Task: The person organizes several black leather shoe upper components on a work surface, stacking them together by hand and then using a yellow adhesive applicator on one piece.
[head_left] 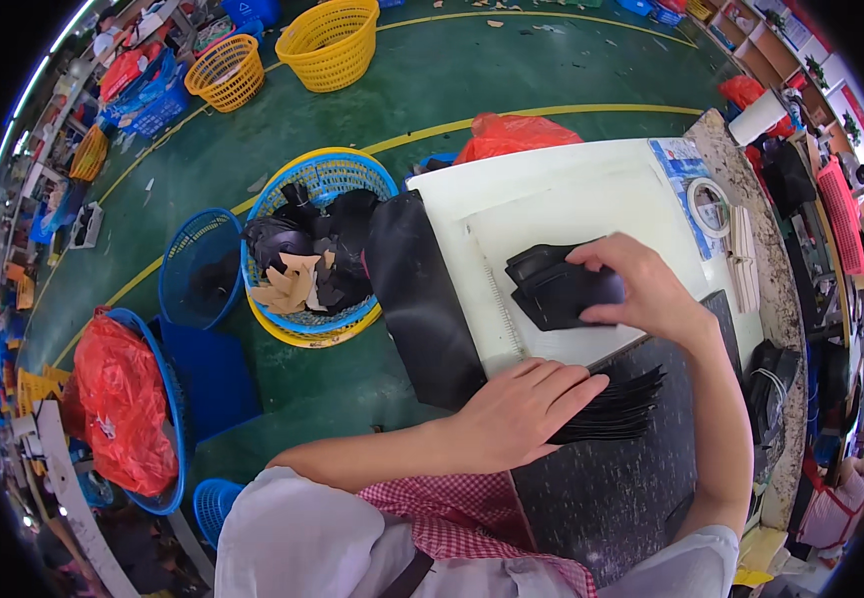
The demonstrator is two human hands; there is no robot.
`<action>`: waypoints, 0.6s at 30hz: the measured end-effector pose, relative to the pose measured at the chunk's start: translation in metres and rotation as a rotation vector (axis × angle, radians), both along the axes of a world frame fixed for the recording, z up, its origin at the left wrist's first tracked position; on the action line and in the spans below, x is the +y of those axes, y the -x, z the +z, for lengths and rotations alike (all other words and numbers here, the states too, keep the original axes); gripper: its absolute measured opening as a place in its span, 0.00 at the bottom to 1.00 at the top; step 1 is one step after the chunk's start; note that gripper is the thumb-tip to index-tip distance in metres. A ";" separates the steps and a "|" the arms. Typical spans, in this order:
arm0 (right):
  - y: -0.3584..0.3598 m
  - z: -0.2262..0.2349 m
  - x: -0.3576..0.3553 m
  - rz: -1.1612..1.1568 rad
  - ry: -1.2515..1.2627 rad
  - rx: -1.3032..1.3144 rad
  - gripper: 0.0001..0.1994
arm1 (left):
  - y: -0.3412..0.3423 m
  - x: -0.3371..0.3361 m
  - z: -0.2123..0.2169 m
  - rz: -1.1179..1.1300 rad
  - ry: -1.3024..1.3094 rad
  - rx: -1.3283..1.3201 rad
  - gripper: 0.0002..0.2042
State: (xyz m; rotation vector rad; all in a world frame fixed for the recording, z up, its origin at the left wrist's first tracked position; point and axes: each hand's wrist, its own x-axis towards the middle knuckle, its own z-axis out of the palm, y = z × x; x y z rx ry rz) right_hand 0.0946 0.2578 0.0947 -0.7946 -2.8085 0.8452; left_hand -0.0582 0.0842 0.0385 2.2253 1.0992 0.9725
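Observation:
My right hand [641, 284] is closed on the right edge of a few flat black leather-like pieces [560, 289], thumb at the near side and fingers at the far side. They lie over a white board [591, 204], overlapping and slightly offset. Nearer to me, my left hand [532, 411] rests with fingers stretched out against the left end of a fanned stack of thin black pieces [619, 407]. That stack lies on a dark, scuffed board [621, 488]. Part of its left end is hidden under the left hand.
A black sheet [420, 294] hangs over the table's left edge, beside a blue and yellow basket [317, 337] of black and tan scraps. A tape roll [708, 206] and pale strips [742, 261] lie right. Red bags [125, 404] fill a blue tub at left.

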 end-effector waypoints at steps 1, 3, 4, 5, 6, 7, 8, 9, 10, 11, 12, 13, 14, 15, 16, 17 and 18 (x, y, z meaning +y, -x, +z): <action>0.000 -0.003 -0.002 -0.019 -0.012 -0.008 0.29 | 0.002 0.000 0.000 0.005 -0.003 -0.002 0.42; 0.009 -0.005 -0.002 -0.074 0.092 -0.023 0.29 | 0.007 0.001 0.000 0.012 0.002 0.025 0.39; 0.009 -0.001 -0.003 -0.153 0.191 -0.033 0.29 | 0.008 0.004 0.002 -0.004 -0.005 0.025 0.39; 0.008 -0.001 -0.001 -0.171 0.186 -0.030 0.29 | 0.009 0.009 0.005 0.050 -0.054 0.047 0.38; 0.008 -0.006 0.004 -0.066 -0.016 -0.090 0.31 | 0.011 0.014 0.008 0.101 -0.104 0.069 0.36; -0.006 -0.005 0.011 0.004 -0.228 -0.158 0.33 | 0.008 0.026 0.019 0.093 -0.074 0.089 0.32; -0.010 -0.004 0.014 0.045 -0.184 -0.128 0.31 | 0.008 0.036 0.027 0.105 -0.046 0.100 0.31; -0.014 -0.016 0.015 0.066 -0.214 -0.005 0.27 | 0.011 0.044 0.028 0.126 -0.051 0.095 0.30; -0.017 -0.028 0.018 0.102 -0.105 0.153 0.27 | 0.016 0.056 0.027 0.120 -0.055 0.081 0.30; -0.010 -0.021 0.008 -0.041 0.206 0.053 0.28 | 0.026 0.063 0.026 0.079 0.022 0.066 0.30; -0.012 -0.032 0.002 -0.039 0.180 0.165 0.24 | 0.033 0.067 0.028 0.039 0.093 0.064 0.30; -0.017 -0.032 -0.012 -0.062 0.275 0.346 0.21 | 0.037 0.068 0.030 -0.013 0.181 0.017 0.30; -0.025 -0.031 -0.025 -0.164 0.367 0.310 0.20 | 0.033 0.068 0.031 -0.064 0.276 -0.023 0.30; -0.036 -0.019 -0.044 -0.226 0.380 0.344 0.18 | 0.029 0.062 0.037 -0.108 0.214 0.053 0.30; -0.051 -0.012 -0.063 -0.282 0.395 0.376 0.16 | 0.023 0.057 0.039 -0.146 0.148 0.123 0.29; -0.068 -0.015 -0.082 -0.365 0.596 0.565 0.15 | 0.013 0.051 0.041 -0.191 0.129 0.105 0.29; -0.086 -0.018 -0.105 -0.438 0.793 0.764 0.15 | 0.001 0.043 0.044 -0.239 0.116 0.084 0.29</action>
